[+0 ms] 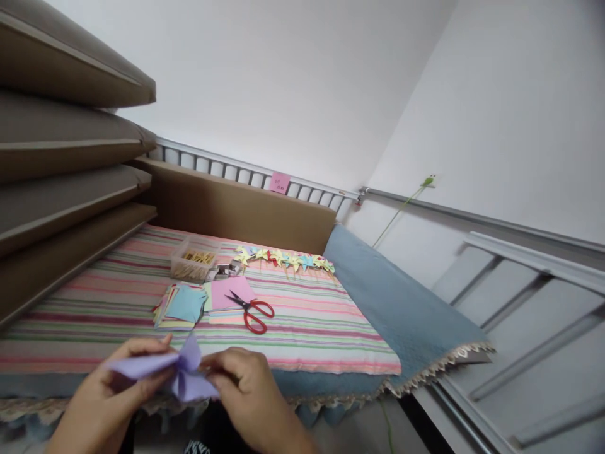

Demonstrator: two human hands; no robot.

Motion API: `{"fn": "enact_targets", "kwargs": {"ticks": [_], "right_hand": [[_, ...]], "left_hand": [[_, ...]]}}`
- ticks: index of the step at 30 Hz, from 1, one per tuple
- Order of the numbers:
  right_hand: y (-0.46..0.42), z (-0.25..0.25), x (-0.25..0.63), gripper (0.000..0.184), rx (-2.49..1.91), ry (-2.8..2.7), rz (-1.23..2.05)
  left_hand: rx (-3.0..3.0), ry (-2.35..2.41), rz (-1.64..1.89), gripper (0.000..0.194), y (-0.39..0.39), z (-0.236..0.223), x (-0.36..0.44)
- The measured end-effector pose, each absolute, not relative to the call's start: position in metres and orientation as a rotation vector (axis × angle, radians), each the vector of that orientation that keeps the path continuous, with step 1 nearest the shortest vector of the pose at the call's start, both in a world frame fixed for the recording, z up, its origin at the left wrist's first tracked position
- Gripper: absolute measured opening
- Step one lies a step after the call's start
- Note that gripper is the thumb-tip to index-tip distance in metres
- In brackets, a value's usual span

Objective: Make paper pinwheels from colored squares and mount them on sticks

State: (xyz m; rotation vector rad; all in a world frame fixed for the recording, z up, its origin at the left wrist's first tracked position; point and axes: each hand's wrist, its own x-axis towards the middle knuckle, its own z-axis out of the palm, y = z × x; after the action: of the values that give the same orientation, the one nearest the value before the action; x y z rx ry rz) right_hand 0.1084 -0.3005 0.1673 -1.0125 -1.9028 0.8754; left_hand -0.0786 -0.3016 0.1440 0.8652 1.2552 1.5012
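A lilac paper pinwheel (188, 372), with its corners bent toward the centre, is held up between my two hands near the front edge of the striped cloth. The fingers and thumb of my left hand (127, 378) pinch its left side. My right hand (243, 381) closes on the right side of the same pinwheel; whether its fingertips also hold something small I cannot make out. Beyond my hands lie a stack of cut coloured paper squares (185, 305), a pink sheet (227, 290) and red-handled scissors (256, 314) with blades apart.
A clear plastic box (177, 265) of wooden sticks stands farther back, beside small metallic boxes (227, 270). To its right, several finished pinwheels (286, 260) lie in a row on the striped cloth (321, 328). Stacked cushions (70, 145) rise at left; a metal rail (212, 157) runs behind.
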Motion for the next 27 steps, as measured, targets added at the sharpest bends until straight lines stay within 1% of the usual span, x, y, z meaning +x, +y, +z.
{"fn": "enact_targets", "kwargs": {"ticks": [2,4,6,9,14,18,21,24,26,27], "right_hand": [[-0.293,0.153,0.119,0.028,-1.106,-1.851,0.929],[-0.287,0.132,0.13,0.023,-1.195,-1.779,1.008],[-0.283,0.111,0.139,0.019,-1.266,-1.714,1.072],[-0.281,0.089,0.147,0.013,-1.375,-1.721,1.062],[-0.283,0.072,0.153,0.01,-1.467,-1.821,1.008],[-0.288,0.056,0.155,0.009,-1.473,-1.808,1.007],[-0.287,0.041,0.155,0.01,-1.457,-1.707,1.071],[-0.278,0.026,0.162,0.008,-1.451,-1.5,1.177],[-0.27,0.017,0.17,0.009,-1.462,-1.345,1.231],[-0.266,0.014,0.176,0.011,-1.468,-1.276,1.242]], "left_hand": [[0.802,1.196,1.518,0.044,-0.295,0.142,-0.082],[0.744,1.172,1.546,0.048,-0.288,0.14,-0.085],[0.692,1.127,1.526,0.046,-0.281,0.138,-0.085],[0.638,1.096,1.514,0.039,-0.273,0.134,-0.084],[0.609,1.086,1.531,0.03,-0.267,0.128,-0.081],[0.639,1.079,1.502,0.027,-0.265,0.125,-0.077],[0.696,1.067,1.468,0.033,-0.263,0.125,-0.075],[0.765,1.193,1.443,0.043,-0.264,0.127,-0.075],[0.842,1.291,1.438,0.043,-0.269,0.129,-0.075],[0.886,1.345,1.473,0.04,-0.272,0.129,-0.074]]}}
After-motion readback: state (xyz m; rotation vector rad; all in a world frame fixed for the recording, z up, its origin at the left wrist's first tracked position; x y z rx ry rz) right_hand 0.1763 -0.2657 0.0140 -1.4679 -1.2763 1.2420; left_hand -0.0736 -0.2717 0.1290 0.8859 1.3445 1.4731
